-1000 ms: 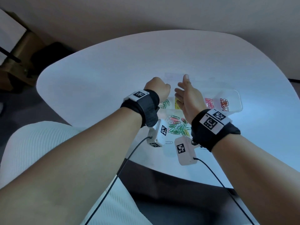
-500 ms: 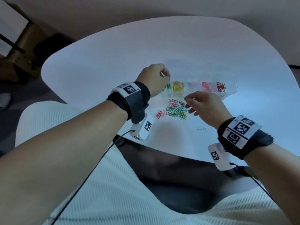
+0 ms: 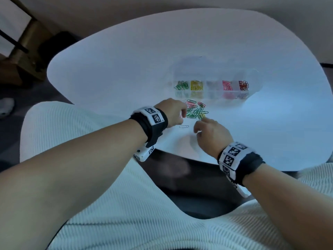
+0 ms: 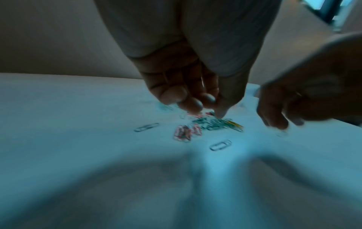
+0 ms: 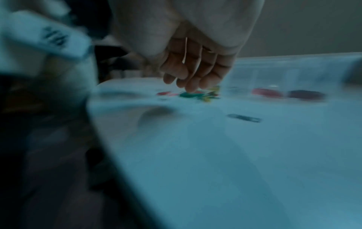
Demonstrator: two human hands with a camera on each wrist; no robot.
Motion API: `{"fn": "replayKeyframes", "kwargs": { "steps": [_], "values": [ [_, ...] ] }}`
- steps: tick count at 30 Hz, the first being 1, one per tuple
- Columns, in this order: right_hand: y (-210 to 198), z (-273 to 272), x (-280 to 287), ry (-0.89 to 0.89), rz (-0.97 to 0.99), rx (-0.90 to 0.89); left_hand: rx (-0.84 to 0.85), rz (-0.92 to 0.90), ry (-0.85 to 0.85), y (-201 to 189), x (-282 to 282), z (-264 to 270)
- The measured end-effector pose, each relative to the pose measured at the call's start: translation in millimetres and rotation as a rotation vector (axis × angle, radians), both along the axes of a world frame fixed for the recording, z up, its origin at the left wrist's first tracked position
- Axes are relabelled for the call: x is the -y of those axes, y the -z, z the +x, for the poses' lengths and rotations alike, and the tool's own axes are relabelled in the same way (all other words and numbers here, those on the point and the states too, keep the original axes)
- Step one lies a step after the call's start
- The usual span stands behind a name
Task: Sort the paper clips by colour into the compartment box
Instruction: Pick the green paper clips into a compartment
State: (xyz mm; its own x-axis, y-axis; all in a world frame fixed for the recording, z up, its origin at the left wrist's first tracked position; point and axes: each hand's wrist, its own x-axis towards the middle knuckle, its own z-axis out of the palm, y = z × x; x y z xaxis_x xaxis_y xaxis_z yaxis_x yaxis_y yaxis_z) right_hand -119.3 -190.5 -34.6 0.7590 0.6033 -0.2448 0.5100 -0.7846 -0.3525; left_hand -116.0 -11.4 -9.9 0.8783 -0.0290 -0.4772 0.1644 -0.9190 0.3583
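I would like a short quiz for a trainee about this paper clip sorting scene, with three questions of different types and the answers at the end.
1. True or false: the loose pile of clips lies between the compartment box and the person.
2. Multiple choice: which colour fills the compartment just right of the green clips? A) red B) yellow C) pink
3. Short answer: what lies alone on the table between the left hand and the right hand?

Key:
1. True.
2. B, the yellow clips.
3. A single pale clip.
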Motion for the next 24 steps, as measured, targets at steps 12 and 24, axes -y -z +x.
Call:
{"fn": "replayKeyframes", "kwargs": {
  "steps": [12,24],
  "values": [
    [7.0,41.6,46.4,0.283,-0.24,-0.161,-0.105,0.155,0.28,35.0,34.2,-1.7],
    [3.9,34.1,27.4,0.163,-0.398,-0.209,0.081,-0.05,-0.287,15.4,-37.0,19.2]
  ]
}}
